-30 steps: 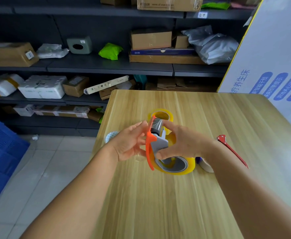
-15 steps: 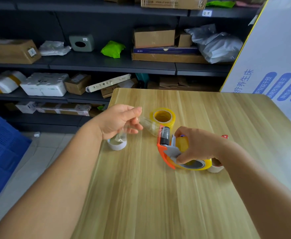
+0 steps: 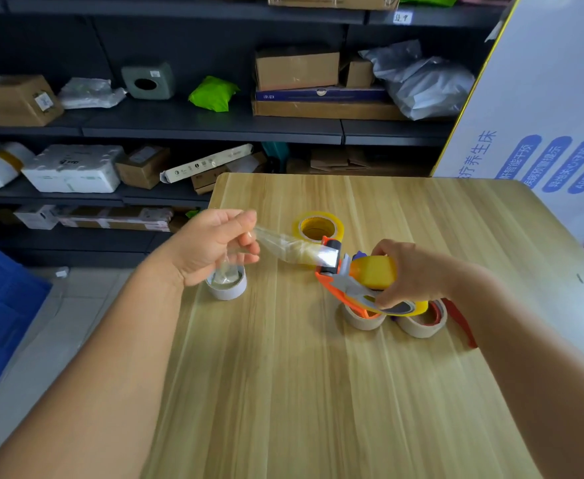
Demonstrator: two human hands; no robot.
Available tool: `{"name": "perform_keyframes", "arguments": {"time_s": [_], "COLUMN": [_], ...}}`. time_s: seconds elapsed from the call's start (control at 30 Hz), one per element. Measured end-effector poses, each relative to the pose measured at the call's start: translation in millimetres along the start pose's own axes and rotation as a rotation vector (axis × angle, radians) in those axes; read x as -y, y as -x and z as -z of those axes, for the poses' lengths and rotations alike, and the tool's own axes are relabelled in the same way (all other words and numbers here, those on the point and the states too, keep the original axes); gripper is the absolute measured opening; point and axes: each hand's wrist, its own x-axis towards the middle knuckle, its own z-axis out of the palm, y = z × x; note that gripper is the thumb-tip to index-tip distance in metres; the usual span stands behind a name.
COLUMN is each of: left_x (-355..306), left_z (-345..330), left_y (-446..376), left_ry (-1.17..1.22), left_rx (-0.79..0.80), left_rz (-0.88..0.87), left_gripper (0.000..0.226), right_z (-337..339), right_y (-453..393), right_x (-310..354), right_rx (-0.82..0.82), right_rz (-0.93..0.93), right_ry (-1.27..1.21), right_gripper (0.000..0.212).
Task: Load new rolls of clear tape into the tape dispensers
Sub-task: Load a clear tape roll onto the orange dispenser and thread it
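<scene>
Farther out now, the clear tape strip (image 3: 283,247) stretches from the orange-and-yellow plastic dispenser (image 3: 359,278) — loaded with its roll, gripped by right hand (image 3: 411,274) — to left hand (image 3: 211,247), fingers pinching it above the wooden surface (image 3: 301,392).

The blue box (image 3: 321,94) reads "KB161"; the white board (image 3: 543,108) carries Chinese characters.

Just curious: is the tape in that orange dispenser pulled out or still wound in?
Pulled out: a clear strip stretches from the dispenser to the left hand.
</scene>
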Motion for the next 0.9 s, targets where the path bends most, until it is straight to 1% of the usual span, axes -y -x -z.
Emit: {"name": "perform_keyframes", "arguments": {"time_s": [0.1,0.23,0.3,0.47,0.6,0.73,0.83,0.9], "left_x": [0,14,26,44,48,53,62,71], "left_z": [7,7,6,6,2,-10,-27,-35], "left_y": [-4,-6,-6,-5,-5,-7,-9,-12], "left_ry": [0.041,-0.063,-0.032,0.104,0.221,0.332,0.494,0.629], "left_rx": [-0.045,-0.151,-0.192,-0.202,-0.158,-0.083,-0.018,0.027], "left_rz": [-0.008,0.024,0.067,0.147,0.16,0.238,0.241,0.223], "left_gripper": [0.036,0.035,0.032,0.027,0.024,0.031,0.032,0.048], "right_z": [1,-4,-3,1,0,-2,-6,-8], "right_y": [-1,3,6,14,19,24,22,19], "right_x": [-5,-10,-10,-3,0,9,13,16], "right_rx": [0.012,0.012,0.0,-0.006,0.016,0.099,0.165,0.161], "right_rz": [0.034,0.068,0.085,0.131,0.154,0.229,0.277,0.293], "right_ry": [-0.071,-0.172,-0.214,-0.283,-0.377,-0.697,-0.888,-0.947], "right_gripper": [0.059,0.053,0.052,0.049,0.05,0.052,0.059,0.059]}}
